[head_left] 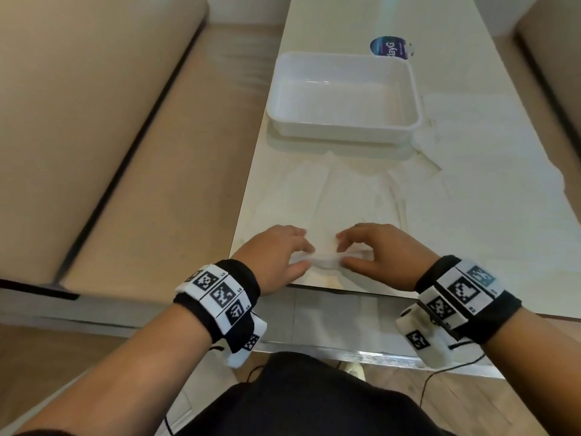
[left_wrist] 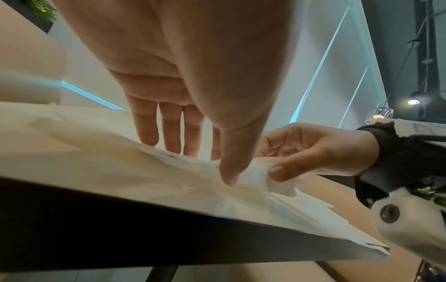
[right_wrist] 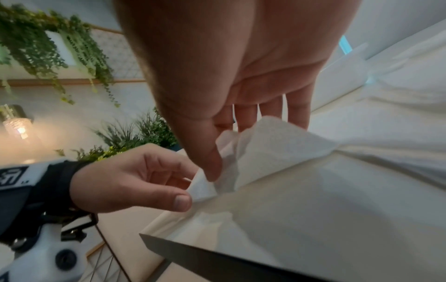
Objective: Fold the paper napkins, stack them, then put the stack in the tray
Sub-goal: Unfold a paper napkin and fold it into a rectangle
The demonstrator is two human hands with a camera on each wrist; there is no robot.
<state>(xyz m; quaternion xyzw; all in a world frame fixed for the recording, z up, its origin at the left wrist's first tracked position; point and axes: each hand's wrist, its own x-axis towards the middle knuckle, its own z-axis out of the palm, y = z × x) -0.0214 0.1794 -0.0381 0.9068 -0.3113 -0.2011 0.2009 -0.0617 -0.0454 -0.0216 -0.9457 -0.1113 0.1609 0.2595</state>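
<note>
A white paper napkin (head_left: 314,199) lies spread on the pale table in front of the empty white tray (head_left: 415,99). Its near edge (head_left: 325,261) is lifted off the table at the front edge. My left hand (head_left: 306,256) pinches that raised edge between thumb and fingers, and my right hand (head_left: 344,252) pinches it just to the right. In the left wrist view the napkin (left_wrist: 255,175) bunches between both thumbs. In the right wrist view the napkin (right_wrist: 272,148) stands up as a raised flap against my right thumb. More unfolded napkins (head_left: 471,158) lie to the right.
A round dark sticker (head_left: 391,47) sits on the table behind the tray. A beige bench seat (head_left: 125,127) runs along the left of the table, another at the far right (head_left: 553,58). The table's front edge (head_left: 361,292) is right under my wrists.
</note>
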